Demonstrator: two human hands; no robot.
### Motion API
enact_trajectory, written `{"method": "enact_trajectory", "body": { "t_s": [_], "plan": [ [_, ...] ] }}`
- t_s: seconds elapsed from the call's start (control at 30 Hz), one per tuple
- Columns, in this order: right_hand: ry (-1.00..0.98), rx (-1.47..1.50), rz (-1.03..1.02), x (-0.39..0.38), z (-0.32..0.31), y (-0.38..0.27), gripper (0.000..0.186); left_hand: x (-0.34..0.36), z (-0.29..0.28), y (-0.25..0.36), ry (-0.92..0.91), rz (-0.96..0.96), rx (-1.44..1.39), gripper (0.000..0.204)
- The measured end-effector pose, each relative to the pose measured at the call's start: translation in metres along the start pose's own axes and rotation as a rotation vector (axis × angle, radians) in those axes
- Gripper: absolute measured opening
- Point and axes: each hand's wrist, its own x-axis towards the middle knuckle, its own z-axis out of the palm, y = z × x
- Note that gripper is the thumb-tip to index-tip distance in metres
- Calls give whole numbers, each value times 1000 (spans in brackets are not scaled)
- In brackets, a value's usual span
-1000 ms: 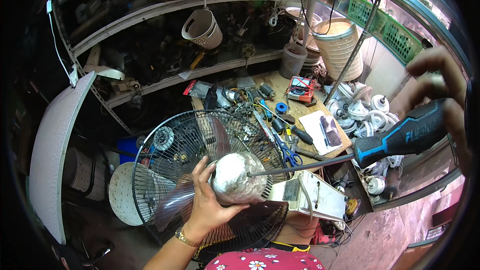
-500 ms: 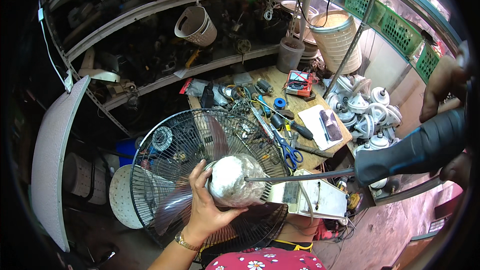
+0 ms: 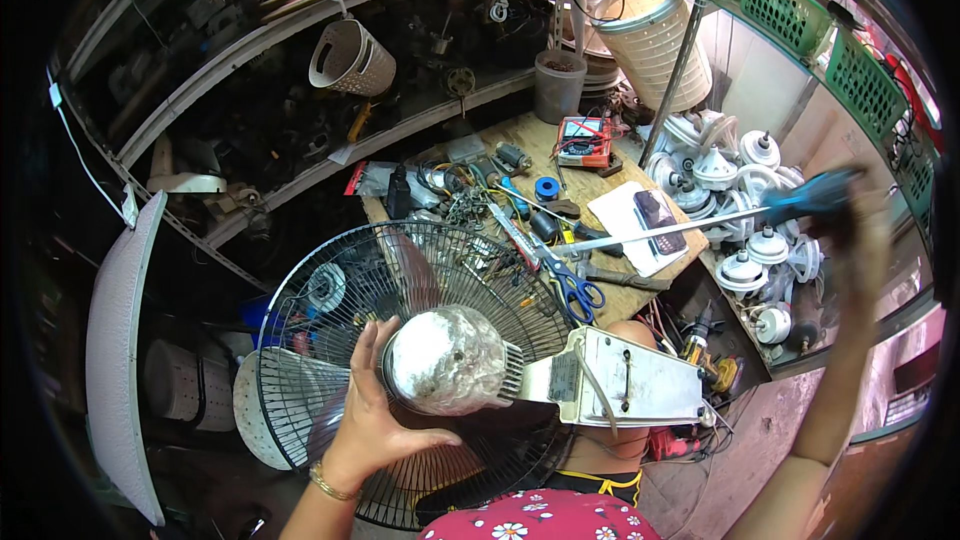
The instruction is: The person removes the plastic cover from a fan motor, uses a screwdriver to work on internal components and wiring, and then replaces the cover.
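Observation:
A pedestal-style electric fan lies across my lap, its dark wire cage [image 3: 300,380] and dark blades toward the left. My left hand [image 3: 372,420] curves round the whitish, grimy motor housing [image 3: 447,360], fingers against its far-left side and thumb spread along the near side. To the right of the housing extends the white fan base [image 3: 640,377] with a cord. My right hand [image 3: 858,225], blurred by motion, is raised at the right and closed on a long screwdriver [image 3: 805,198] with a blue and black handle. Its shaft points left above the bench, apart from the housing.
The wooden bench [image 3: 610,285] bears blue scissors [image 3: 577,292], a red multimeter [image 3: 584,142], a phone [image 3: 658,220] and loose wires. White plastic gear cases [image 3: 715,170] are heaped at right. A drill [image 3: 705,345] lies beyond the fan base. Dark shelves [image 3: 230,120] stand behind.
My right hand has swung the screwdriver away from the housing, up and back over the bench. My left hand stays at the housing. The view has shifted slightly.

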Motion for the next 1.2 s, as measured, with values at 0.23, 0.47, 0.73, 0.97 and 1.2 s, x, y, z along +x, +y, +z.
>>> {"method": "enact_trajectory", "body": {
  "t_s": [0.23,0.47,0.73,0.97,1.2],
  "plan": [
    [146,744,641,-86,66,230,21,57,-5,-2,-208,187,-68,129],
    [23,636,760,-85,96,272,24,45,10,-5,-105,285,-222,117],
    [-710,-216,615,-68,96,264,44,45,5,-12,-167,73,-255,140],
    [-851,20,-120,-31,196,18,97,9,-8,-24,-120,0,-126,139],
    [-1089,-458,-604,-94,267,-12,93,0,-4,-19,112,-10,-525,89]
  ]
}}
